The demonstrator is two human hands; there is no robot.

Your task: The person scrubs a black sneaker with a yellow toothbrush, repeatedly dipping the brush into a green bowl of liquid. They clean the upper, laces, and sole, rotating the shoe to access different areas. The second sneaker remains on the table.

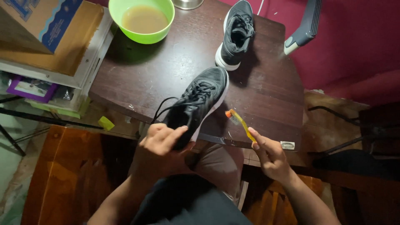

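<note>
A dark wooden bench (266, 96) is seen from above. At far left, beyond the left grip, a cardboard box (46, 29) sits on a white shelf unit; a green bowl (141, 20) of cloudy brownish liquid stands up and just left of it, kept within reach. The left hand (160, 139) is closed around the heel of a black sneaker (199, 102), which is tilted toe-up off the bench edge so its white sole side is turned toward the right grip. A second black sneaker (235, 35) is parked farther back. The right hand (271, 156) is pinched shut on a yellow toothbrush (240, 122), bristles aimed at the held shoe, just beside it.
</note>
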